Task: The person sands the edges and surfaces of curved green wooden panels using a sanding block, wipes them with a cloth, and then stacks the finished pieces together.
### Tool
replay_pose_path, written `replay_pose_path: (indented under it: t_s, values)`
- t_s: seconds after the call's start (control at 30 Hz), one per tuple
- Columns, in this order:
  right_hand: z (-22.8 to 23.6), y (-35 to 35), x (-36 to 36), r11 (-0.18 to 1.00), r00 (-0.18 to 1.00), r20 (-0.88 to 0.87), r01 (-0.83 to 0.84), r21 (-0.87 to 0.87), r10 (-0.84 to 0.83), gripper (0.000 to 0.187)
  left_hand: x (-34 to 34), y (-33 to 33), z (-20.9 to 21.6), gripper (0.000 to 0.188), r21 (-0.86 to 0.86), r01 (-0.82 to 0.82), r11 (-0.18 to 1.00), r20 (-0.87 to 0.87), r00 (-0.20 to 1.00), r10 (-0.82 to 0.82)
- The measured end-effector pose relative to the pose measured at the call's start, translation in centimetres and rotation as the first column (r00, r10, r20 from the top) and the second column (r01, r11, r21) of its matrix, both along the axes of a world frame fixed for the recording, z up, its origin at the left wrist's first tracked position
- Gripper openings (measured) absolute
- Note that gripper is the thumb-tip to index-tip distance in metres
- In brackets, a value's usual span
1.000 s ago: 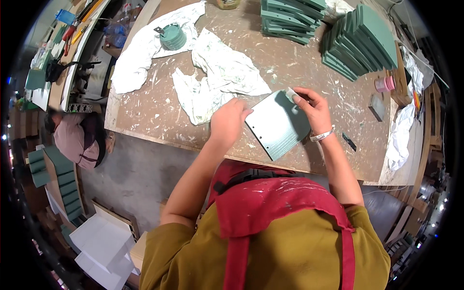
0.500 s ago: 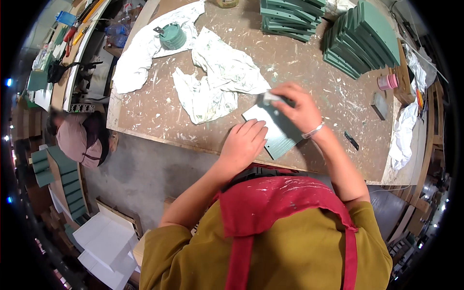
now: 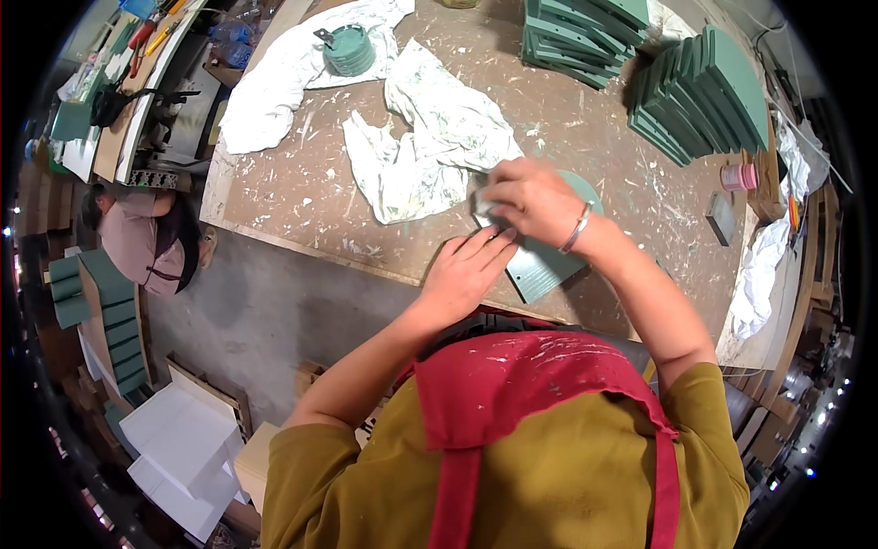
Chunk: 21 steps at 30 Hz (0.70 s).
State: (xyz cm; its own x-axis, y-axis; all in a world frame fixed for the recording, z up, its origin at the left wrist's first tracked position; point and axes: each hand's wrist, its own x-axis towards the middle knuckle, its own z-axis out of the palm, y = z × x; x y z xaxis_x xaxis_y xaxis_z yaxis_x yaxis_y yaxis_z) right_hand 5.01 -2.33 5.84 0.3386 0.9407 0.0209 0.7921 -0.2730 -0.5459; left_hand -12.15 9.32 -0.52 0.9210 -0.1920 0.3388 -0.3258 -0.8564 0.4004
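Note:
A green panel (image 3: 551,273) with a rounded far end and small holes lies flat near the table's front edge. The stretched fingers of my left hand (image 3: 465,279) rest flat on its left edge. My right hand (image 3: 540,205), slightly blurred, is closed around a small grey-white block (image 3: 483,203), which looks like a sanding block. The block is at the panel's left edge, just beyond my left fingertips; most of it is hidden by my fingers. A crumpled white cloth (image 3: 416,146) with green stains lies left of my right hand.
Stacks of green panels (image 3: 700,101) stand at the far right. Nearby are a pink jar (image 3: 739,177) and a grey block (image 3: 721,220). A green tub (image 3: 349,53) sits on another white cloth (image 3: 265,101). A person (image 3: 146,233) crouches beyond the table's left side.
My right hand has moved left and nearer across the panel with the block, toward my left hand. My left hand stays on the panel. The whole view has shifted slightly.

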Motion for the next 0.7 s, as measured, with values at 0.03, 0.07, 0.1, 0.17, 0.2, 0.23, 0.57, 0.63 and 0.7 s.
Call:
replay_pose_path:
  t_s: [0.03,0.07,0.1,0.17,0.2,0.23,0.57,0.63,0.7]
  values:
    - [0.2,0.4,-0.5,0.997,0.997,-0.044,-0.054,0.047,0.056,0.02,0.0,-0.1,-0.1,0.04,-0.003,-0.007,1.0,0.003,1.0,0.007]
    - [0.7,0.8,-0.8,0.996,0.996,-0.044,-0.082,-0.04,0.08,0.022,0.0,-0.1,-0.1,0.04,-0.006,-0.005,1.0,0.004,1.0,0.005]
    - [0.6,0.6,-0.6,0.996,0.996,-0.043,-0.079,-0.041,0.077,0.022,0.0,0.0,0.0,0.04,0.016,-0.01,1.0,0.008,1.0,0.009]
    - [0.0,-0.4,0.3,0.998,0.998,0.02,0.061,0.031,-0.061,0.014,0.0,0.2,0.0,0.039,0.038,-0.011,0.999,0.013,1.0,0.01]
    - [-0.1,-1.0,1.1,0.991,0.991,0.007,0.13,0.01,-0.131,0.013,0.1,0.2,0.0,0.039,0.037,-0.006,0.999,0.015,1.0,0.006]
    - [0.0,-1.6,1.5,0.986,0.987,0.03,0.161,-0.035,-0.16,0.012,0.1,0.2,0.0,0.039,0.037,-0.002,0.999,0.016,1.0,0.001]
    - [-1.0,-2.5,0.0,0.909,0.912,0.014,0.407,0.088,-0.409,0.011,-0.1,0.2,0.0,0.041,0.082,-0.008,0.997,0.041,0.999,0.005]
    - [-0.8,-2.9,0.1,0.896,0.887,0.15,0.413,0.161,-0.436,0.012,-0.1,0.0,-0.3,0.043,0.101,-0.004,0.995,0.032,0.999,0.0]
    - [-0.2,-1.9,-1.4,0.915,0.918,0.111,0.358,0.183,-0.381,0.012,0.0,-0.3,-0.6,0.043,0.105,-0.01,0.994,0.036,0.999,0.007]
